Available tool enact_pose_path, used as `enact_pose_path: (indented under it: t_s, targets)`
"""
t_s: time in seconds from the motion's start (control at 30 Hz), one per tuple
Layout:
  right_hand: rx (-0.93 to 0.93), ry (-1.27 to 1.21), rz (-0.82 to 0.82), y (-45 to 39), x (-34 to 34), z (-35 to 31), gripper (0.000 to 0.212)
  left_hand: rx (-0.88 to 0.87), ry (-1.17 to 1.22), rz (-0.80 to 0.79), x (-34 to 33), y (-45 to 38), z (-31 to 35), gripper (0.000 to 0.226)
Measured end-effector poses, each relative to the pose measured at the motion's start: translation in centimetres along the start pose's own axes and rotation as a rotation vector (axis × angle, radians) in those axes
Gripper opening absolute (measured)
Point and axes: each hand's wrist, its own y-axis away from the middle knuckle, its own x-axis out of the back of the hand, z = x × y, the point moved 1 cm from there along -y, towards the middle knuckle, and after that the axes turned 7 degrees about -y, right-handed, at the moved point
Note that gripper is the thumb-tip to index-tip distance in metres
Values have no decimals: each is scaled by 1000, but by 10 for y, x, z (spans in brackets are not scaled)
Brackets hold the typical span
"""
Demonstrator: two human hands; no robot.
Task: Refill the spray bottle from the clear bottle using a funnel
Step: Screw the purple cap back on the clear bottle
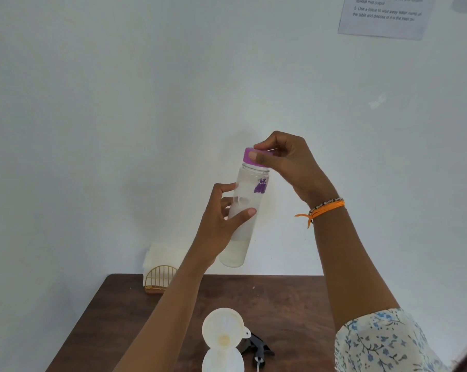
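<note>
I hold the clear bottle [247,205] up in front of the wall, tilted slightly, with a little liquid in its bottom. My left hand [221,221] grips its body from the left. My right hand [286,162] grips the purple cap [249,158] on its top with thumb and fingers. Below, at the table's near edge, a white funnel [223,331] sits in the mouth of the white spray bottle [223,359]. The black spray head [256,347] lies on the table just right of it.
A brown wooden table [294,304] stands against a white wall. A gold wire holder [160,281] with white tissues [162,257] stands at its back left corner. A printed instruction sheet [385,14] hangs on the wall at the upper right.
</note>
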Motion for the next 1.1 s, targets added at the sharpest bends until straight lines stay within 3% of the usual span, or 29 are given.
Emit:
enact_pose_path:
  t_s: [0.1,0.2,0.43,0.53,0.63,0.73,0.87,0.97,1.1]
  targets:
    - [-16,206,165,5,-10,0,34,0,-74,71,0,-1,-1,47]
    - [-72,222,156,9,-10,-1,46,12,-82,70,1,-2,-2,43]
    - [-118,-167,-163,16,-4,7,28,49,-25,47,3,-5,-1,45]
    - [-87,-56,-14,15,-4,4,27,34,-37,40,3,-4,-1,48]
    - [-109,117,143,14,-10,3,47,24,-72,40,-1,-3,-2,49]
    - [-184,64,52,15,-8,4,54,41,-48,36,-5,-2,-2,42]
    - [-230,-273,-121,21,4,3,36,46,-65,33,-5,-1,-2,42]
    - [-197,-217,-60,19,5,7,39,34,-79,41,-4,0,-2,47]
    - [-229,-126,45,20,-6,7,62,23,-101,25,-5,2,-1,48]
